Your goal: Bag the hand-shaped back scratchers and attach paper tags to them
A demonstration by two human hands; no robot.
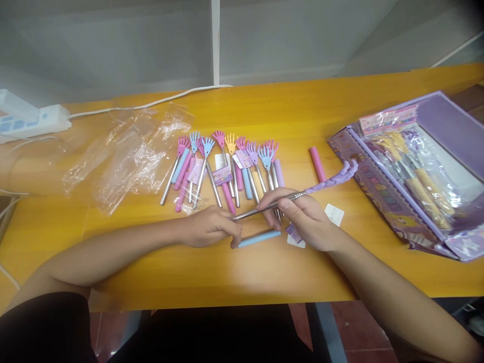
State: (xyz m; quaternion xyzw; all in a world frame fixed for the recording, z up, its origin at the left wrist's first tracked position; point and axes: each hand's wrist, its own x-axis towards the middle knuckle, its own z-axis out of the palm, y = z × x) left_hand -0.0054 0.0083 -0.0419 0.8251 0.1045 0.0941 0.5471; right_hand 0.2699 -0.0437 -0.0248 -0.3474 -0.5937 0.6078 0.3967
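A grey partition wall fills the top of the frame above a yellow-orange table. At upper left lie crumpled see-through wrappers; at right stands a purple box with packaged scratchers inside. Other back scratchers with small hand-shaped heads spread across the middle.

The purple back scratcher is just right of the frame's centre, slanted, its head pointing right. The person's right hand grasps it between thumb and fingers below the head; the left hand is closed on the shaft's lower end. A light-blue tube lies beneath; whether the left fingertips touch it cannot be told.

It should be light enough for one hand. The metal shaft looks stiff but smooth, so bare fingers may slide along it. The head is probably moulded plastic, its thin curved prongs being the likeliest part to bend or snap. The shaft, near either end, seems the safer hold.
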